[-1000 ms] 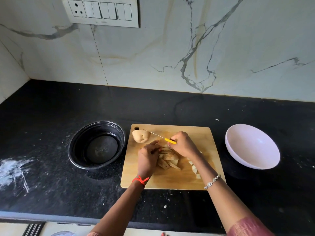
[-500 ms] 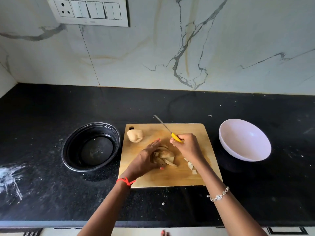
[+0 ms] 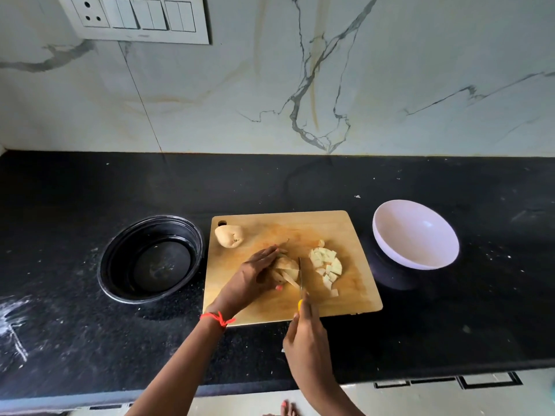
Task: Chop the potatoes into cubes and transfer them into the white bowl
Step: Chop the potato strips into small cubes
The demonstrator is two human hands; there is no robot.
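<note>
A wooden cutting board (image 3: 354,298) lies on the black counter. My left hand (image 3: 255,277) presses a bundle of potato strips (image 3: 286,270) down on the board. My right hand (image 3: 306,334) grips a yellow-handled knife (image 3: 300,277); its blade points away from me and rests against the right side of the strips. A pile of cut potato cubes (image 3: 327,265) lies right of the blade. A whole potato piece (image 3: 228,235) sits at the board's far left corner. The white bowl (image 3: 416,234) stands empty right of the board.
A black round bowl (image 3: 150,259) sits left of the board. White powder smears (image 3: 12,319) mark the counter at far left. A marble wall with a switch panel (image 3: 135,18) rises behind. The counter's front edge runs just below my forearms.
My right hand pulled back toward me and turned the knife so the blade points away, now set against the strips. The cubes are uncovered. My left hand shifted onto the strips.
</note>
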